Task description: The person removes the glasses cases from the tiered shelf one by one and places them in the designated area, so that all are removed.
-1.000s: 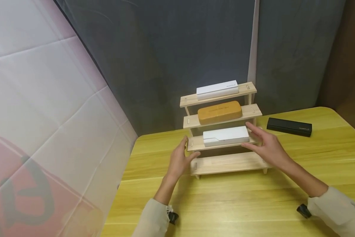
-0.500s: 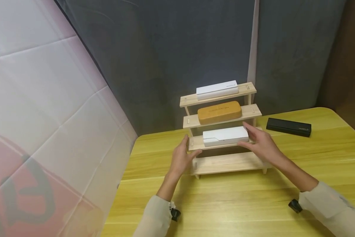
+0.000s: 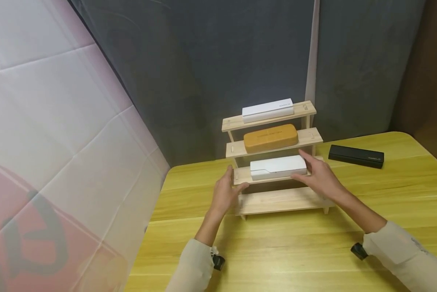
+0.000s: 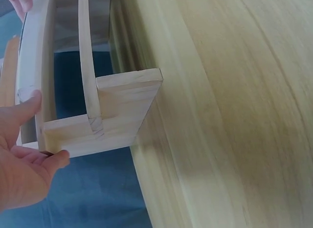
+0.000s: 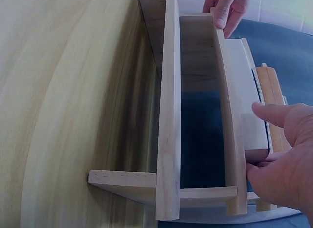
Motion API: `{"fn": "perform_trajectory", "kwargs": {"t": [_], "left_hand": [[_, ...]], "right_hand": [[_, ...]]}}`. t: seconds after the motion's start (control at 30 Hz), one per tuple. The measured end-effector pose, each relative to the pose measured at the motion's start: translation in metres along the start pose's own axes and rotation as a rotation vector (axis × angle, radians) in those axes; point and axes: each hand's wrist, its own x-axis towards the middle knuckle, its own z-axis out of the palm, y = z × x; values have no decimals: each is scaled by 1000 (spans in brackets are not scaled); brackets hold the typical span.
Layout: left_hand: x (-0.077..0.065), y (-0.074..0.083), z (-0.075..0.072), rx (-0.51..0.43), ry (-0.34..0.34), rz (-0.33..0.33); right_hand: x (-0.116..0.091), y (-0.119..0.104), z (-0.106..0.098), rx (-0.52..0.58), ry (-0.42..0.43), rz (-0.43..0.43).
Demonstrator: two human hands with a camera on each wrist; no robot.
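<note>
A white glasses case [image 3: 274, 166] lies lengthwise on the third tier down of a stepped wooden display stand [image 3: 280, 201]. My right hand [image 3: 321, 178] holds the case's right end, with the thumb in front and the index finger behind. At that tier's left end, my left hand [image 3: 223, 194] grips the shelf board. In the left wrist view, the thumb of my left hand [image 4: 22, 181] lies against the board, other fingers around its end. An orange glasses case [image 3: 270, 138] sits one tier higher; another white case [image 3: 267, 111] rests on top.
A black glasses case [image 3: 356, 156] lies on the yellowish wood-grain table [image 3: 284, 251], right of the stand. Behind the stand hangs a dark grey curtain [image 3: 222, 73]. A pale printed fabric wall [image 3: 76, 134] slants along the left.
My right hand has shifted slightly left, closer around the white case's right end. My left hand has edged a little to the right. The cases and stand look unmoved.
</note>
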Motion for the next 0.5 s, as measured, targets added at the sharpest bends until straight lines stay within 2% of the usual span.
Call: {"fn": "perform_trajectory", "kwargs": {"t": [0.33, 0.5], "left_hand": [[2, -1, 1, 6, -4, -11], [1, -1, 1, 16, 9, -3]], "right_hand": [[1, 1, -1, -28, 13, 7], [1, 3, -2, -3, 26, -9]]}}
